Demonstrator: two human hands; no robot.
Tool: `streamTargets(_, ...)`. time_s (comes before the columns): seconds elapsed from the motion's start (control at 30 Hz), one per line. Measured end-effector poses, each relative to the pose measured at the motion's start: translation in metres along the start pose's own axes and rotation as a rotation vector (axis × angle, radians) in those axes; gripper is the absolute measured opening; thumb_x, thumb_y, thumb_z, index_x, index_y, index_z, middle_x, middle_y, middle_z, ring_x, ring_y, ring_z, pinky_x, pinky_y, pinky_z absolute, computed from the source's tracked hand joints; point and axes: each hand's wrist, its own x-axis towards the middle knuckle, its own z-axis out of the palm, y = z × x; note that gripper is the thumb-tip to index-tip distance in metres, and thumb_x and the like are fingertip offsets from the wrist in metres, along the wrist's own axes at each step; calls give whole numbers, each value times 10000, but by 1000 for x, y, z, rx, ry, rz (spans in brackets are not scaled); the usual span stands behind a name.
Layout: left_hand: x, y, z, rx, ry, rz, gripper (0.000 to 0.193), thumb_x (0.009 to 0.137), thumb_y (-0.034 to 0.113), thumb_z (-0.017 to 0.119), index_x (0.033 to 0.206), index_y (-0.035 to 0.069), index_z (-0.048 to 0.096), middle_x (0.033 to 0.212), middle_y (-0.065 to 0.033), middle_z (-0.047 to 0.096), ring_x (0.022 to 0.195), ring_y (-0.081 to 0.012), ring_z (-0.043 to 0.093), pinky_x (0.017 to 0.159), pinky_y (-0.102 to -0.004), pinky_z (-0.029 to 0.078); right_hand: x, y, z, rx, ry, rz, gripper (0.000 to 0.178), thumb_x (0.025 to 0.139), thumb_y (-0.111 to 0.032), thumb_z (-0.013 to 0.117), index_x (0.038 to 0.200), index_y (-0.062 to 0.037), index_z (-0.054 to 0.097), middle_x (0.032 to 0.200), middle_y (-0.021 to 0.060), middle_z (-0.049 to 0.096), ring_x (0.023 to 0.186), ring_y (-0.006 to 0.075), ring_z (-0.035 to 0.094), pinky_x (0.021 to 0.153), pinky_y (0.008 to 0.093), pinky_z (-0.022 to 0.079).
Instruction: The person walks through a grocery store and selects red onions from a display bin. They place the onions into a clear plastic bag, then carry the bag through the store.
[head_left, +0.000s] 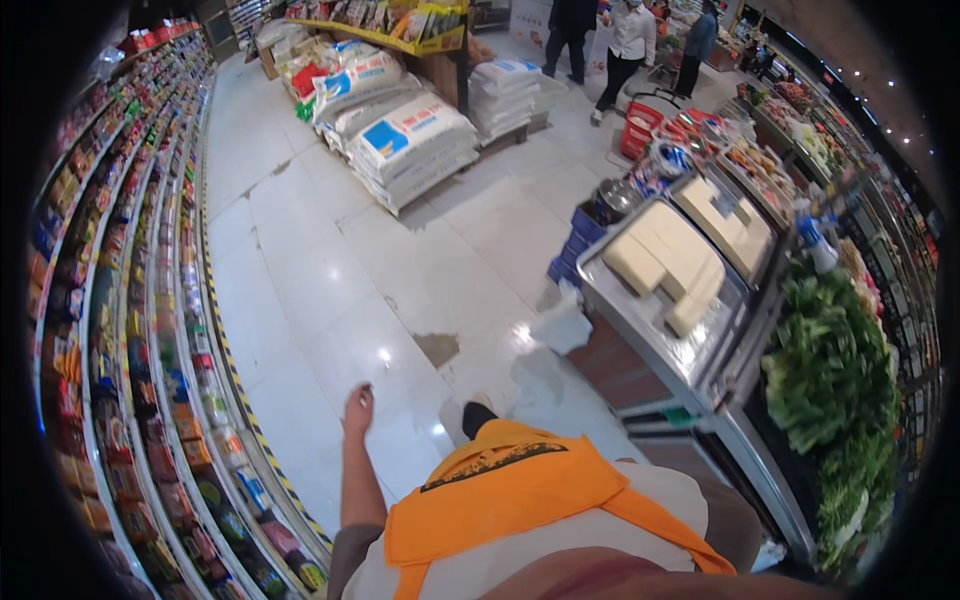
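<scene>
Above floor [300, 310]: one left hand [359, 408], apparently curled; one apron [510, 500].

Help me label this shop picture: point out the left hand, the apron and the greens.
Left hand [359, 408], head view: middle of the hand.
Apron [510, 502], head view: orange cloth just below the dark print.
Greens [828, 362], head view: broad leaves in the heap's upper part.

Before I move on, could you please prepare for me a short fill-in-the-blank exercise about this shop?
The person's bare ____ hand hangs above the pale tiled floor.
The cloth apron with a dark band is coloured ____.
In the picture, leafy green vegetables lie to the ____ of the pale rectangular blocks.
Missing words: left; orange; right.
</scene>
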Motion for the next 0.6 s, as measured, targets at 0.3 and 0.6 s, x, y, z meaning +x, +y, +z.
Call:
streamTargets(0.3,37,-52,64,262,-622,-593,285,985,236,553,1122,30,694,1103,-221,722,1070,-373,678,916,-453,530,365,-423,-248,5,-215,-298,719,961,-530,620,1463,-30,502,1401,209,603,1312,342,562,1105,411,426)
streamTargets(0.6,329,-47,101,349,-687,-681,276,966,226,535,1003,17,711,1048,-235,723,998,-397,686,864,-489,548,563,-577,-423,157,-2,-374,617,986,-466,602,1435,-50,530,1334,183,644,1248,322,609,1033,411,492)
